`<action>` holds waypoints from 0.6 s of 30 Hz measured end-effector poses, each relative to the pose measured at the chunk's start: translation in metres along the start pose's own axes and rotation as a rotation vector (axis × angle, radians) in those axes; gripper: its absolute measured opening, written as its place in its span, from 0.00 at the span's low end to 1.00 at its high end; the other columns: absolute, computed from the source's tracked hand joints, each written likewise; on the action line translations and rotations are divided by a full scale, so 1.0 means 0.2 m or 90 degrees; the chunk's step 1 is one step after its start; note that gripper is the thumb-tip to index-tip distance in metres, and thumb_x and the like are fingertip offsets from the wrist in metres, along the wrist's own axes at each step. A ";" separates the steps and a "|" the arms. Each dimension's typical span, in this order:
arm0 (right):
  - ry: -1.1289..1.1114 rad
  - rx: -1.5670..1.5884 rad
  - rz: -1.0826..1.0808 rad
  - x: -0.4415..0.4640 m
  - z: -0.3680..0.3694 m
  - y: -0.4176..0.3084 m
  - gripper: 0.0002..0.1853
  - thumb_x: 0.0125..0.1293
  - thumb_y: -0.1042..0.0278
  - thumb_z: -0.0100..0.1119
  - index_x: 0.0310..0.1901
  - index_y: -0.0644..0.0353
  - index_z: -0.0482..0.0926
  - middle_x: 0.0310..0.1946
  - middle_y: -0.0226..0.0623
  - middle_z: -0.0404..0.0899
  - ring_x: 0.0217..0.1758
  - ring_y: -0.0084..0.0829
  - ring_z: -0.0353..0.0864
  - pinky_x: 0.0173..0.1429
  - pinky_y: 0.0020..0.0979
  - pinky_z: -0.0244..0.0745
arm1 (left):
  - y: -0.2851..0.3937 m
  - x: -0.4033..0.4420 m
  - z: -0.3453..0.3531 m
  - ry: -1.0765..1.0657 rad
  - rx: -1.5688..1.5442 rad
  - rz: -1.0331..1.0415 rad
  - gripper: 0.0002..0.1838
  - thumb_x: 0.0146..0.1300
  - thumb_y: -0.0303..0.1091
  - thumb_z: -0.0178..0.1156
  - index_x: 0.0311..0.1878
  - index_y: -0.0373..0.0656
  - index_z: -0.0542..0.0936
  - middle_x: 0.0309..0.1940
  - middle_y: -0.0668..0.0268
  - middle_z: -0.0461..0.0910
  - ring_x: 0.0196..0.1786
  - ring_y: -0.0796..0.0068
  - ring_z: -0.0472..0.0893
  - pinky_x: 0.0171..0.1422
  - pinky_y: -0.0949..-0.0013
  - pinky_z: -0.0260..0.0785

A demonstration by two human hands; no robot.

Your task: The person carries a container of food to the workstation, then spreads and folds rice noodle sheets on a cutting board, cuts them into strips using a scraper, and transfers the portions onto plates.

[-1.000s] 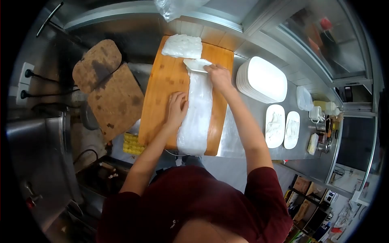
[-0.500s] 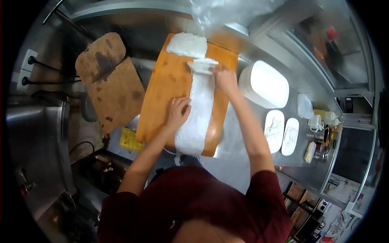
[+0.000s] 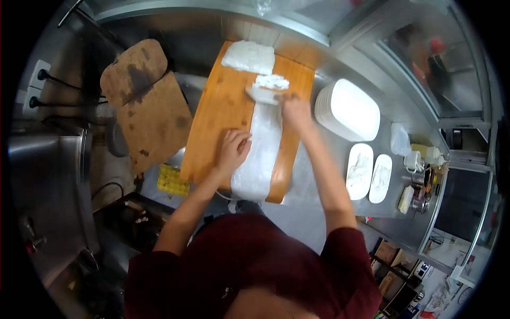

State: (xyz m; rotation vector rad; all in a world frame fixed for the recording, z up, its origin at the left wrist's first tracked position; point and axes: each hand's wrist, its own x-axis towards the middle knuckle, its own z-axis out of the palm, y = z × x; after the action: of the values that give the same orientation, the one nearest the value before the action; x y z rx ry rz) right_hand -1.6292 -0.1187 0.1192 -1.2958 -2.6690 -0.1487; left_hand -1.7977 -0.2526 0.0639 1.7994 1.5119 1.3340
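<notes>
A long, shiny white sheet, like a folded rice noodle sheet, runs down the wooden cutting board and over its near edge. My right hand grips a cleaver, its broad pale blade lying across the far end of the sheet. Just beyond the blade sits a small heap of white cut pieces. My left hand holds nothing; its loosely bent fingers rest at the sheet's left edge. Another folded white slab lies at the board's far end.
Right of the board stands a stack of white oval dishes. Nearer are two dishes with white food, a larger one and a narrower one. Brown stained boards and a yellow tray are at left. Bottles stand far right.
The cleaver has come slightly toward me, and the white cut pieces now lie apart beyond its blade. My left hand stays at the sheet's edge. The clear plastic overhead has mostly left the view.
</notes>
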 end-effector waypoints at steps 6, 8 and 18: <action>-0.023 0.041 0.053 0.00 -0.04 0.01 0.12 0.51 0.72 0.49 0.35 0.49 0.80 0.30 0.36 0.80 0.38 0.37 0.78 0.37 0.38 0.74 | 0.07 -0.10 -0.03 -0.023 -0.014 -0.018 0.07 0.53 0.25 0.57 0.37 0.38 0.76 0.34 0.59 0.74 0.38 0.61 0.73 0.44 0.67 0.65; 0.042 -0.015 0.020 0.00 0.05 0.02 0.12 0.51 0.72 0.49 0.36 0.49 0.80 0.30 0.36 0.79 0.37 0.36 0.78 0.35 0.36 0.74 | 0.03 -0.08 0.00 -0.001 -0.026 -0.043 0.07 0.53 0.25 0.58 0.36 0.38 0.77 0.35 0.58 0.75 0.39 0.59 0.74 0.45 0.65 0.66; -0.059 0.055 0.072 -0.02 0.03 0.01 0.17 0.49 0.75 0.52 0.41 0.45 0.81 0.35 0.36 0.80 0.40 0.36 0.79 0.41 0.37 0.75 | 0.14 -0.23 -0.02 -0.032 -0.005 -0.070 0.08 0.52 0.24 0.57 0.38 0.38 0.76 0.37 0.58 0.73 0.41 0.57 0.73 0.46 0.64 0.65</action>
State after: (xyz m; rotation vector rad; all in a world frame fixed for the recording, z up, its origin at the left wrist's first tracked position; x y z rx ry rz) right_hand -1.6263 -0.1193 0.1127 -1.4549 -2.6358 0.0413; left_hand -1.7838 -0.3051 0.0705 1.7064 1.5523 1.2312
